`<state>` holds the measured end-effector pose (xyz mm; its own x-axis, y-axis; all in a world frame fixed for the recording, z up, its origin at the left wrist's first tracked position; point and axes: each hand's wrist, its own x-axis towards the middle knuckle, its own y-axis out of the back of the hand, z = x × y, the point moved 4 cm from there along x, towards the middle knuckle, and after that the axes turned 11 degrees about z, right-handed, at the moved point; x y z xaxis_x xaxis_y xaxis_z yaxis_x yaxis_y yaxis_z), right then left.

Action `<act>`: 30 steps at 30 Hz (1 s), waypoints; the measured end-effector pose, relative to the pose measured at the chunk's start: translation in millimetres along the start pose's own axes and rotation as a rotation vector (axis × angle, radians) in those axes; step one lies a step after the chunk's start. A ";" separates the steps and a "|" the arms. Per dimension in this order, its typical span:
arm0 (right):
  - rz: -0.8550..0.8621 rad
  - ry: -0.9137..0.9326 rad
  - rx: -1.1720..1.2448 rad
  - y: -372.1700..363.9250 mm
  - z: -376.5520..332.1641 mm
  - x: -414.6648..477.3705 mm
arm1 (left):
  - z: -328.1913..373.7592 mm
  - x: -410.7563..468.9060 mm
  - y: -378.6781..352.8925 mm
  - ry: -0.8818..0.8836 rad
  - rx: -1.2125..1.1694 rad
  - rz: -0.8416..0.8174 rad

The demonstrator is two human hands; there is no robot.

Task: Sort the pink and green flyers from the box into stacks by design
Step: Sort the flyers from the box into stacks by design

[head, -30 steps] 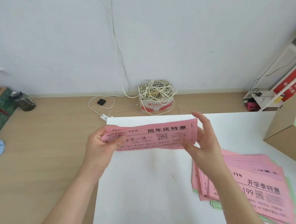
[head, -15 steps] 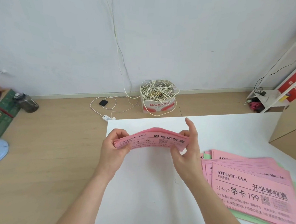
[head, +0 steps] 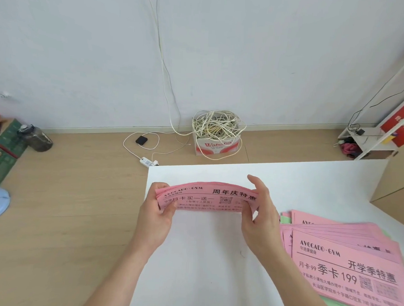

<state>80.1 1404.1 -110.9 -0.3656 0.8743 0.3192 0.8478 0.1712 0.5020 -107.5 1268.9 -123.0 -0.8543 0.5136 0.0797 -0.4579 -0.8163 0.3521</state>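
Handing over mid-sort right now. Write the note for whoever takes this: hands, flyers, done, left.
Left hand grips the left end of a pink flyer bundle; right hand pinches its right end, above the white table.
Mixed pile lies fanned at the table's right, pink on top, green flyers poking out beneath.
Cardboard box stands at far right, contents unseen.
Done: one pink design gathered in hand.
Left: set it down as a stack, then sort the pile by design.

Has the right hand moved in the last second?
Yes. The right hand has shifted left, toward the table's far-left corner, bowing the held flyers upward.
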 end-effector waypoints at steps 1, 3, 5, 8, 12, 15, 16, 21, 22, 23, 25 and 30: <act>-0.032 -0.020 -0.008 -1.5 1.3 0.0 | -0.9 -0.8 2.2 -0.016 0.050 0.006; -0.093 -0.062 -0.039 -5.8 5.4 -1.9 | -6.0 -4.1 5.9 -0.038 0.146 0.024; -0.110 -0.079 -0.055 -7.1 5.1 -2.6 | -9.2 -6.6 9.3 -0.033 0.195 0.049; -0.111 -0.149 -0.029 -9.3 -1.8 5.6 | -10.3 -2.6 17.7 0.015 0.235 0.136; -0.199 -0.219 -0.096 -30.0 -4.8 21.9 | -16.1 4.1 24.2 -0.052 0.388 0.161; -0.243 -0.247 -0.135 -42.7 -1.6 24.9 | -22.2 2.8 25.1 -0.187 0.509 0.155; -0.242 -0.255 -0.141 -45.0 -0.3 25.7 | -24.0 0.3 22.9 -0.257 0.529 0.132; -0.239 -0.233 -0.158 -57.6 0.7 33.2 | -29.7 -4.2 18.2 -0.368 0.608 0.046; -0.243 -0.208 -0.187 -59.7 0.4 33.9 | -29.3 -2.7 18.3 -0.379 0.631 0.051; -0.243 -0.180 -0.226 -60.4 -0.4 34.2 | -28.5 -0.9 18.4 -0.391 0.657 0.058; -0.225 -0.130 -0.306 -60.2 -1.0 33.2 | -26.9 2.5 18.7 -0.391 0.688 0.068; -0.236 -0.092 -0.390 -50.6 -4.4 28.3 | -23.7 7.0 16.6 -0.417 0.737 0.076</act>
<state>25.3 1418.2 -123.7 -0.4805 0.8717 0.0958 0.5311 0.2023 0.8228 -126.9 1252.7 -138.7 -0.6496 0.6379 0.4136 -0.0027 -0.5460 0.8378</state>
